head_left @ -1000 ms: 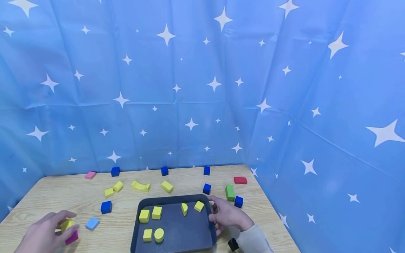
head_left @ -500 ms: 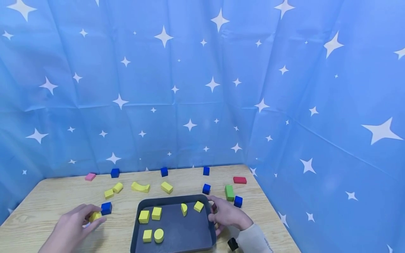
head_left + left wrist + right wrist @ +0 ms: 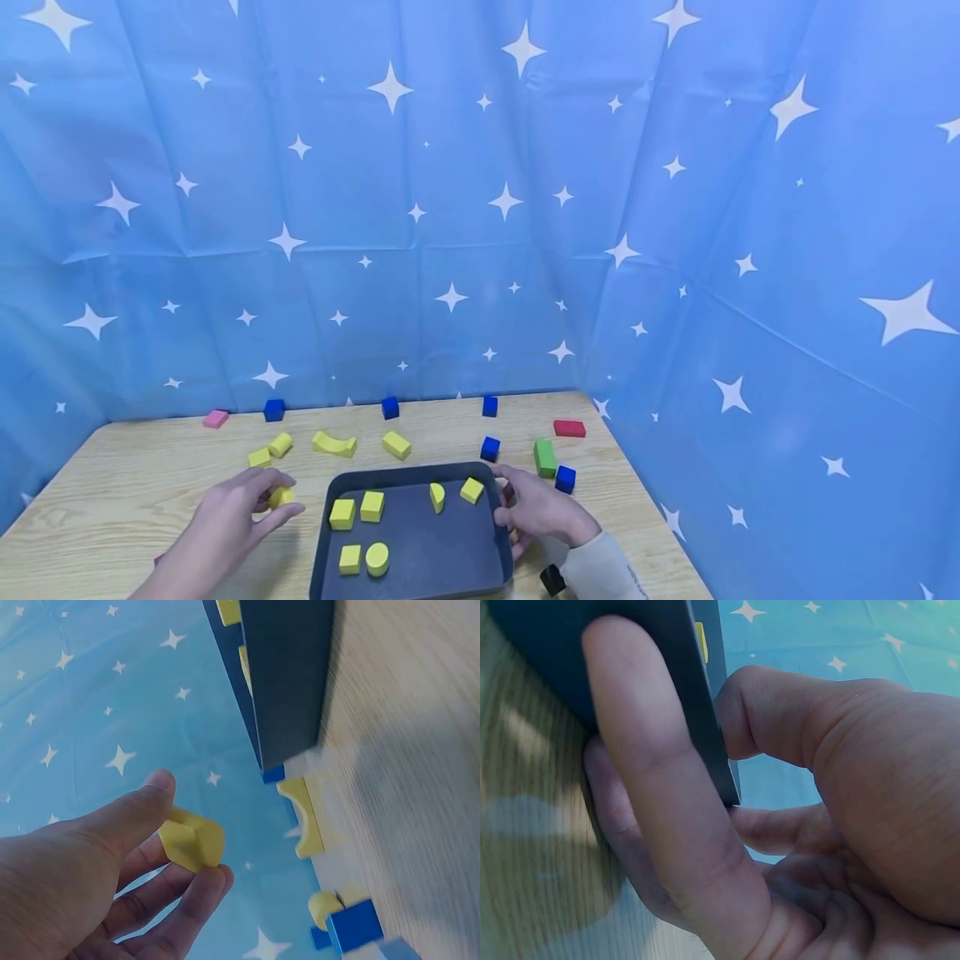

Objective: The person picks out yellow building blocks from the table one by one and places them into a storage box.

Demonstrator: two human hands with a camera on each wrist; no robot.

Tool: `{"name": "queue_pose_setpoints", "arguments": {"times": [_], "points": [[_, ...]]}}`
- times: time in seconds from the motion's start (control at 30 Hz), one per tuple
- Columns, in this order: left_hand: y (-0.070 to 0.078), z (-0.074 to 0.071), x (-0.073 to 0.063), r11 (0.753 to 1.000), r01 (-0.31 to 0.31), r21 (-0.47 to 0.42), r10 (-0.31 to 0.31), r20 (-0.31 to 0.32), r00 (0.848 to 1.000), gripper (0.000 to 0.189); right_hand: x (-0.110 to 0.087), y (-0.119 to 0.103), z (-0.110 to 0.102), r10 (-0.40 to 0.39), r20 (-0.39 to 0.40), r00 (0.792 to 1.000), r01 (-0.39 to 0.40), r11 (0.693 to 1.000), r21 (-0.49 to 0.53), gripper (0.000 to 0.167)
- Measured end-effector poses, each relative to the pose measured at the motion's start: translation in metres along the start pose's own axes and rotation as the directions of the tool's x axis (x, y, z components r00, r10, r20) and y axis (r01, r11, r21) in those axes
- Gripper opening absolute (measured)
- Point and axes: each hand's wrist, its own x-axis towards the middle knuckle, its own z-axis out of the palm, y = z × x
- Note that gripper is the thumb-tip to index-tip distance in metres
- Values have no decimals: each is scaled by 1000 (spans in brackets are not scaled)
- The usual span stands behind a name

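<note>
My left hand [image 3: 232, 521] pinches a small yellow block [image 3: 281, 497] between thumb and fingers, in the air left of a dark grey tray [image 3: 435, 575]. In the left wrist view the yellow block [image 3: 196, 844] shows angled faces, partly covered by the fingertips. My right hand [image 3: 540, 508] grips the tray's right wall, thumb inside the rim and fingers outside. The right wrist view shows the fingers [image 3: 652, 742] against the tray's outer wall. Several yellow blocks lie in the tray, among them a cylinder [image 3: 377, 559] and a half-round piece [image 3: 437, 497].
Behind the tray lie a yellow arch [image 3: 334, 444], a yellow brick [image 3: 397, 445] and several blue cubes [image 3: 490, 449]. A green block [image 3: 545, 457] and a red block [image 3: 570, 428] lie at the right. A pink block [image 3: 216, 419] is at the far left; a starry blue curtain [image 3: 480, 250] borders the table.
My left hand has carried the yellow block rightward from beside the magenta block, past the light blue one, toward the tray. The right hand and tray have stayed put.
</note>
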Motion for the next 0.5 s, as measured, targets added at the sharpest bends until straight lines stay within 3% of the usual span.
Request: {"name": "queue_pose_setpoints", "arguments": {"times": [0.2,0.5], "points": [[15,8,7,997,-12,-76,14,33,999,29,0,0,0,2,-3,1000,-2,1000,-8,72],[45,21,16,996,-5,-89,15,108,994,27,-2,0,0,-10,4,1000,10,1000,2,70]]}}
